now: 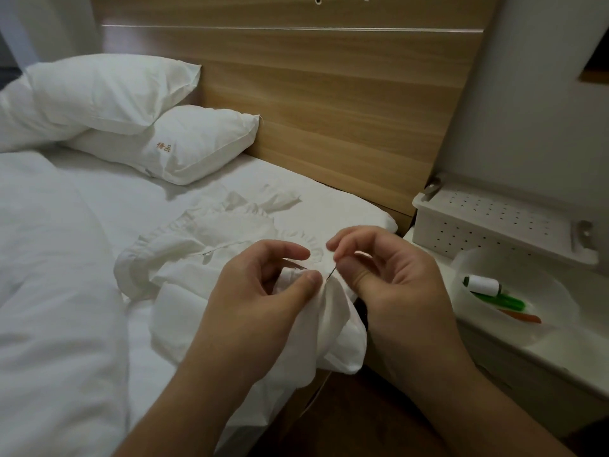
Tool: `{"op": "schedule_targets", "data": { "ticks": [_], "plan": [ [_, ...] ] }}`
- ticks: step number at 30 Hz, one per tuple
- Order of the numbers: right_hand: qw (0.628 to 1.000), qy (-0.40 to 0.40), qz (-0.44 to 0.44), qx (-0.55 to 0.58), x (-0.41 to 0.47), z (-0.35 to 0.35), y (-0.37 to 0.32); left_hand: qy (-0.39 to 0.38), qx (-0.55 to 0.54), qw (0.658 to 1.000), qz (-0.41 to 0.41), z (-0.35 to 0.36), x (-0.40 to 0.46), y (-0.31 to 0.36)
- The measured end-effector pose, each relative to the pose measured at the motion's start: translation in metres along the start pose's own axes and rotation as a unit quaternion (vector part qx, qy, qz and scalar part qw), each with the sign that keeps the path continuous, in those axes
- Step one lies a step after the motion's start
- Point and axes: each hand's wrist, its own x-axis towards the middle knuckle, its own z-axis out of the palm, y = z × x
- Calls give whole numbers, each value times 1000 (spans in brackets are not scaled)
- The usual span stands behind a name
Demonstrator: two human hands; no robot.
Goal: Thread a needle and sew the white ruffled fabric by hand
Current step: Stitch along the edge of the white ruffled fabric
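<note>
**Hand stitching at bed edge: needle in fold of ruffled fabric**

White ruffled fabric spread across the near corner of the bed, lower part bunched and hanging over the bed edge. Gathered frill visible along the far rim of the fabric.

Left hand: fingers curled, thumb and forefinger pinching a raised fold of the fabric at centre frame.

Right hand: thumb and forefinger closed on the upper end of the needle. Needle tilted, lower tip at the pinched fold, just beside the left thumb. Remaining fingers loosely curled above.

Thread too fine to trace near the needle; a thin strand hanging below the fabric.

Surroundings:
- Two white pillows stacked against the wooden headboard.
- White duvet at left.
- White table at right, carrying a perforated white box and a translucent white bowl.
- In the bowl: white thread spool, green item, orange item; nature of the last two not determinable.
</note>
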Motion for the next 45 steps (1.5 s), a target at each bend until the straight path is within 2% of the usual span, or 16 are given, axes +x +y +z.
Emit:
{"op": "schedule_targets", "data": {
  "ticks": [4, 7, 10, 12, 14, 15, 17, 19, 23, 27, 32, 37, 39, 41, 43, 45],
  "plan": [
    [989, 30, 59, 133, 7, -7, -9, 52, 77, 996, 18, -2, 2, -3],
    [970, 39, 74, 227, 12, -15, -17, 62, 81, 995, 19, -6, 2, -1],
    [973, 37, 76, 215, 16, -24, -16, 59, 76, 995, 20, -7, 2, 1],
    [989, 9, 62, 132, 17, -30, -14, 49, 75, 996, 22, -7, 3, 1],
    [997, -44, 15, -67, 15, -35, -11, 35, 83, 996, 25, -7, 3, 0],
    [980, -79, -5, -181, 14, -36, -7, 32, 87, 995, 29, -7, 3, 0],
    [920, -114, -37, -373, 12, -33, -1, 29, 100, 994, 38, -7, 1, 2],
    [891, -94, -54, -442, 10, -27, 5, 30, 115, 992, 45, -6, 1, 4],
    [927, 0, -38, -373, 16, -30, 13, 31, 132, 989, 56, -5, 2, 5],
    [947, 48, -21, -318, 20, -35, 14, 26, 152, 987, 54, -6, 3, 2],
    [949, 108, 14, -295, 23, -39, 18, 22, 153, 987, 49, -9, 4, 2],
    [950, 121, 44, -285, 22, -41, 19, 30, 155, 986, 53, -8, 5, 0],
    [959, 116, 36, -257, 22, -42, 15, 35, 151, 986, 54, -7, 6, 0],
    [983, 79, 30, -165, 22, -45, 9, 47, 143, 987, 59, -7, 6, 0],
    [998, -10, 32, -44, 23, -51, 0, 67, 131, 987, 59, -8, 6, -1],
    [992, -115, 44, 27, 25, -59, -7, 94, 111, 988, 51, -10, 8, -3]
  ]
}}
